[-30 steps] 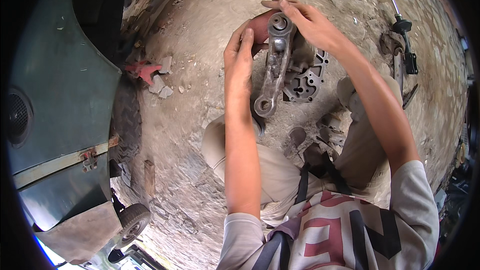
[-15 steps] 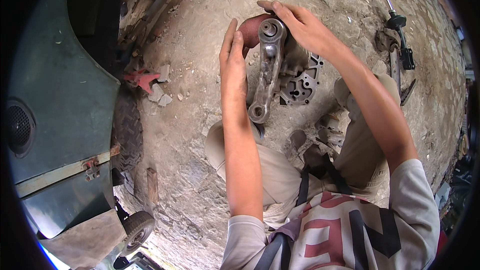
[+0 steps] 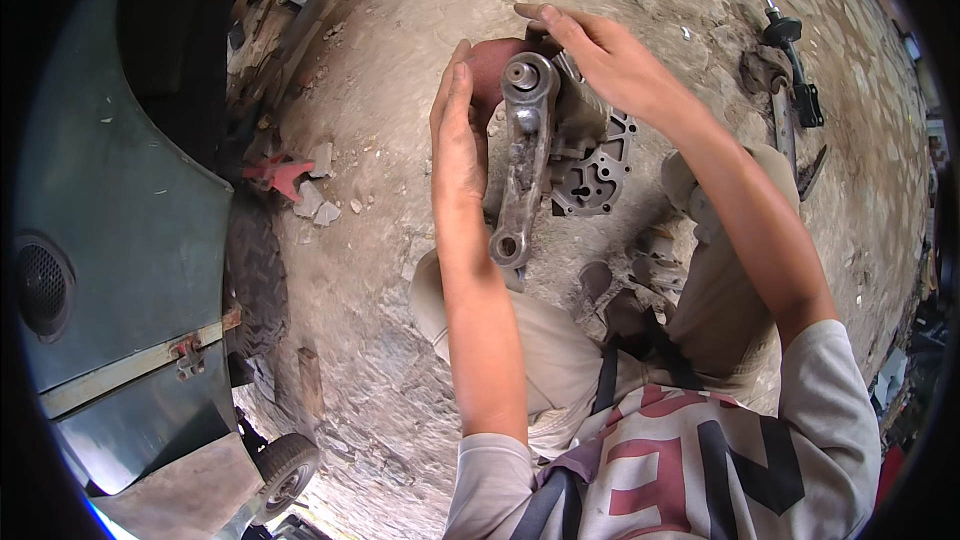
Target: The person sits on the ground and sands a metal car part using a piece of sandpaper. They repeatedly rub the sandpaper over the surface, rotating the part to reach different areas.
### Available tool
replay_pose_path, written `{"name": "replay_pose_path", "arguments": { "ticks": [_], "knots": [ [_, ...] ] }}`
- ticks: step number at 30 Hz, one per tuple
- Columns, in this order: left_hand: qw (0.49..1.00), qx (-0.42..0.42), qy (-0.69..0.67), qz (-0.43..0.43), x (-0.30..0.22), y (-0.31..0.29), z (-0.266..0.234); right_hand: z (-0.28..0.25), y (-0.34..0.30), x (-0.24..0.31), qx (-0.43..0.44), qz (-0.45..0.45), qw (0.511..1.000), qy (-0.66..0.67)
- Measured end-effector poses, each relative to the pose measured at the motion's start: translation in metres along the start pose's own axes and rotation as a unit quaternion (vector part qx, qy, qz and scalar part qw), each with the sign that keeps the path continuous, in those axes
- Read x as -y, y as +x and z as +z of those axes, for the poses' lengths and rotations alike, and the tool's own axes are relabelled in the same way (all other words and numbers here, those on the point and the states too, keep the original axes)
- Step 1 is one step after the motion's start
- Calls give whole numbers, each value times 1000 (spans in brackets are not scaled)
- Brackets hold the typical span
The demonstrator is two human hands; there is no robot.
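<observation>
Both my hands are at the far end of a greasy metal lever arm (image 3: 520, 155), which has a round eye at its near end and a stud at its far end. A reddish-brown band that looks like sandpaper (image 3: 490, 65) curves around behind the stud end. My left hand (image 3: 458, 140) is closed on the band's left side, fingers together. My right hand (image 3: 605, 60) reaches over from the right, its fingers bent at the band's other end; its grip is partly hidden. Beside the lever arm is a grey cast metal housing (image 3: 595, 175) with holes in its flat face.
A green vehicle body (image 3: 130, 200) fills the left side, with a tyre (image 3: 258, 275) under it. A red stand (image 3: 280, 175) and broken stones lie nearby. At far right a shock absorber (image 3: 795, 60) lies on the rough ground. My bent knees flank the metal parts.
The lever arm has moved slightly left and toward me, and more of the reddish-brown band shows. Both hands stay around its far end. The whole view has shifted a little.
</observation>
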State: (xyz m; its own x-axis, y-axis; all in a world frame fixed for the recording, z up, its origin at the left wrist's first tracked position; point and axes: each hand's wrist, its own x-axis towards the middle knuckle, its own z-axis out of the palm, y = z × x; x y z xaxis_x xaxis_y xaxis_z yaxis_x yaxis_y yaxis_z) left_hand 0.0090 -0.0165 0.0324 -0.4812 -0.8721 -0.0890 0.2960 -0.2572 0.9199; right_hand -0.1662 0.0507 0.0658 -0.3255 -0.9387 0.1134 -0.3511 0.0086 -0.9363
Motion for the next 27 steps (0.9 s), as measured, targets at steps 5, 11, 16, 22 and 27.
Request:
{"name": "replay_pose_path", "arguments": {
  "ticks": [5, 11, 16, 22, 27],
  "knots": [
    [999, 14, -31, -15, 2, 2, 4, -4, -2, 0, -2, 5, 1000, 17],
    [1000, 6, 10, -8, -4, -6, 13, -7, -6, 5, -6, -9, 1000, -6],
    [999, 1, -8, -36, -1, -6, 12, -12, -6, 7, -9, -14, 1000, -20],
    [999, -27, -9, -46, -6, -9, 18, -9, -2, 5, -29, -43, 997, -62],
    [999, -7, 26, -22, -1, -8, 9, -6, 1, 7, -32, -42, 997, -54]
  ]
}}
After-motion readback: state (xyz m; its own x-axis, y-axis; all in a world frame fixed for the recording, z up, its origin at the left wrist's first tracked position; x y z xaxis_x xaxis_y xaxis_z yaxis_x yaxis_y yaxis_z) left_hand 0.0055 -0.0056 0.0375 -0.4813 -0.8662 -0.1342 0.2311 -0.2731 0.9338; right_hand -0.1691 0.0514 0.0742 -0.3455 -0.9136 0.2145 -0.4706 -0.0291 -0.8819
